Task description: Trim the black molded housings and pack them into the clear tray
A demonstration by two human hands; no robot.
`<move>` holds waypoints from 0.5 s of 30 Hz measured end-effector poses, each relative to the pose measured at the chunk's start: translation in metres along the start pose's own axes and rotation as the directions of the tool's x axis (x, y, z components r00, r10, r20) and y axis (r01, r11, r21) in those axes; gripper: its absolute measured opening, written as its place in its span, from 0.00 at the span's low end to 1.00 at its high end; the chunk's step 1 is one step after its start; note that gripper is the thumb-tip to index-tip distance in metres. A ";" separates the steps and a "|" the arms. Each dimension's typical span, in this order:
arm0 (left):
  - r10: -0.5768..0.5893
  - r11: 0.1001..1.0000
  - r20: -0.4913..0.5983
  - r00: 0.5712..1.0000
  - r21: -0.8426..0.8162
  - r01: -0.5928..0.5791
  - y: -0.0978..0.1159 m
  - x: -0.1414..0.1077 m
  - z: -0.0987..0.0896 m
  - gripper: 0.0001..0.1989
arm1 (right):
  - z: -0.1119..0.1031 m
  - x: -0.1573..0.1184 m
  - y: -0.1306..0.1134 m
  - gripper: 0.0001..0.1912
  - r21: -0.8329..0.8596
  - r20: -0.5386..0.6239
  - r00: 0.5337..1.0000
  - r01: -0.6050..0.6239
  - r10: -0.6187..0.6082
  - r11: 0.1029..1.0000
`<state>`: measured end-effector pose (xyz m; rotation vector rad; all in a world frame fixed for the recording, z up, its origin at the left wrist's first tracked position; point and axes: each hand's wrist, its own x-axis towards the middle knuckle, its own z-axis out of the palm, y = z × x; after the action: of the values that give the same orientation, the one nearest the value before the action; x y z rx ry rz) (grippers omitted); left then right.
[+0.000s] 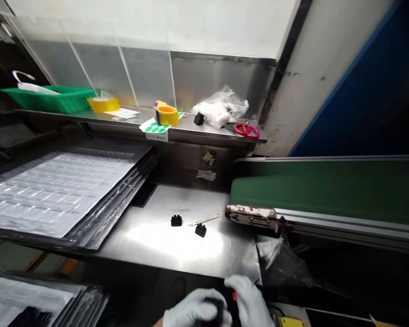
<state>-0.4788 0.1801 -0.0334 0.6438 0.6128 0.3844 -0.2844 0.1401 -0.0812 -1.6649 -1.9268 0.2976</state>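
Observation:
At the bottom centre, my left hand, in a white glove, has its fingers wrapped round a black part. Close on its right is my gloved right hand, blurred, with a small red thing beside its fingers; whether it grips anything is unclear. Both hands are just off the front edge of the metal table. Two small black blocks sit on the table near a thin pale scalpel-like tool.
Stacked clear plastic trays cover the left side, and more trays are at bottom left. A green conveyor belt is on the right. The back shelf holds a green basket, yellow tape and red-handled scissors.

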 end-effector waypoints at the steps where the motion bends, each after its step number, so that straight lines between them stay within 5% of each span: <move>1: 0.040 0.993 -0.045 0.998 -0.113 -0.044 0.013 -0.005 -0.017 0.15 | 0.014 0.032 -0.001 0.18 -0.004 0.022 0.999 -0.045 0.045 0.999; 4: 0.120 0.880 -0.169 0.978 -0.438 -0.184 0.059 -0.016 -0.057 0.13 | 0.057 0.134 -0.004 0.18 -0.070 0.105 0.985 -0.131 0.138 0.989; 8: 0.278 0.922 -0.132 0.951 -0.241 -0.303 0.129 -0.043 -0.079 0.15 | 0.104 0.232 0.000 0.11 -0.209 0.325 0.914 -0.180 0.242 0.961; 12: 0.332 0.941 -0.096 0.939 0.111 -0.321 0.174 -0.074 -0.087 0.17 | 0.113 0.264 0.005 0.10 -0.316 0.469 0.810 -0.217 0.351 0.923; 15: 0.463 0.852 -0.047 0.885 0.297 -0.430 0.185 -0.089 -0.096 0.16 | 0.097 0.264 -0.009 0.08 -0.318 0.479 0.791 -0.248 0.381 0.915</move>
<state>-0.6340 0.3131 0.0635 1.0491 0.6320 0.7876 -0.3622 0.4108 -0.0838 -2.2622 -2.1208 0.7600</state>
